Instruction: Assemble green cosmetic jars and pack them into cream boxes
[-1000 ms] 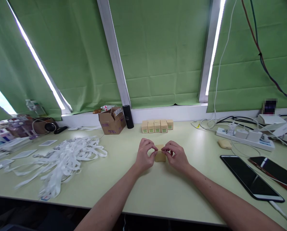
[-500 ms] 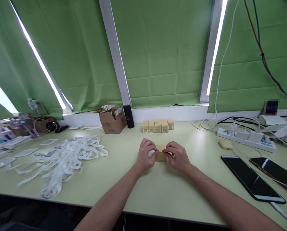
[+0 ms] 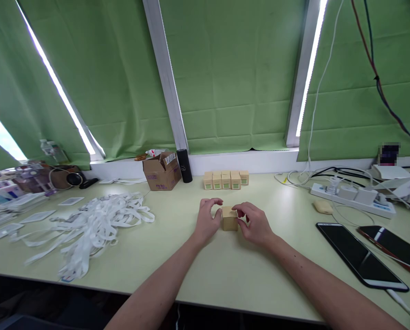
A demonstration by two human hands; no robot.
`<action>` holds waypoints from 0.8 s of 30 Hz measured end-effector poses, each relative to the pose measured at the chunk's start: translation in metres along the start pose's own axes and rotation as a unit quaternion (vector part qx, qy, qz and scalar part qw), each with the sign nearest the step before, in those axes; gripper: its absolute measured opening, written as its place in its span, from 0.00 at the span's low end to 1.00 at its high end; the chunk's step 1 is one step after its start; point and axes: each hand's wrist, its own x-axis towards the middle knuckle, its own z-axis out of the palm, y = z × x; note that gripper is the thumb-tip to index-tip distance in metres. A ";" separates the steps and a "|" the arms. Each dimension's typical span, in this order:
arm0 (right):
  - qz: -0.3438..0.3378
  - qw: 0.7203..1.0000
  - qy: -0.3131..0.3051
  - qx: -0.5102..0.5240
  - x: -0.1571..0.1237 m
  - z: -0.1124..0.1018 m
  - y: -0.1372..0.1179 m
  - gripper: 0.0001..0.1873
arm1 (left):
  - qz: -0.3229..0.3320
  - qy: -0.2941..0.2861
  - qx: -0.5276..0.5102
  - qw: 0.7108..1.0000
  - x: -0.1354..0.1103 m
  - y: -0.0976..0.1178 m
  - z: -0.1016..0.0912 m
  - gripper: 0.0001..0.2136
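A small cardboard box (image 3: pixel 230 223) sits on the table between my two hands, its top flat and its plain front face toward me. My left hand (image 3: pixel 207 219) is at the box's left side, thumb and fingers parted with a gap between them; the thumb is close to the box's edge. At the right side, my right hand (image 3: pixel 255 222) has its fingertips on the top edge and its thumb by the right front corner, holding the box there. Farther back stands a group of similar small boxes (image 3: pixel 226 180) with green-edged labels on their fronts.
A pile of white lanyards (image 3: pixel 102 224) covers the left of the table. An open carton (image 3: pixel 162 176) and a black cylinder (image 3: pixel 184 166) stand by the wall. On the right lie phones (image 3: pixel 361 256), a power strip (image 3: pixel 352 199), cables and a beige case (image 3: pixel 323 206).
My left fingers have let go of the box's top edge and spread apart. The box top now shows flat and more fully. My right hand has stayed at the box.
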 end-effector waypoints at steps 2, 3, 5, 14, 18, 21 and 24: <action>0.020 1.000 0.003 -0.023 0.000 0.002 0.002 0.17 | -0.022 -0.006 0.001 1.000 0.000 -0.003 0.002 0.14; 0.043 0.998 0.009 -0.043 0.001 0.003 0.004 0.17 | -0.027 -0.006 0.006 1.000 0.000 -0.003 0.002 0.14; 0.102 0.991 0.023 -0.083 0.002 0.005 0.007 0.18 | -0.036 -0.001 0.025 0.999 0.000 -0.003 0.002 0.13; 0.132 0.989 0.048 0.034 0.002 0.001 0.002 0.11 | -0.089 -0.019 0.017 0.996 -0.002 0.000 0.004 0.21; 0.113 0.991 0.032 0.065 0.000 0.004 -0.001 0.10 | -0.096 -0.045 0.018 0.994 -0.004 0.000 0.006 0.24; 0.144 0.988 0.036 0.043 0.002 0.006 0.002 0.10 | -0.087 -0.044 0.034 0.995 -0.004 0.000 0.005 0.22; 0.181 0.982 0.043 0.038 0.005 0.005 0.007 0.12 | -0.080 -0.042 0.045 0.995 -0.003 0.000 0.005 0.21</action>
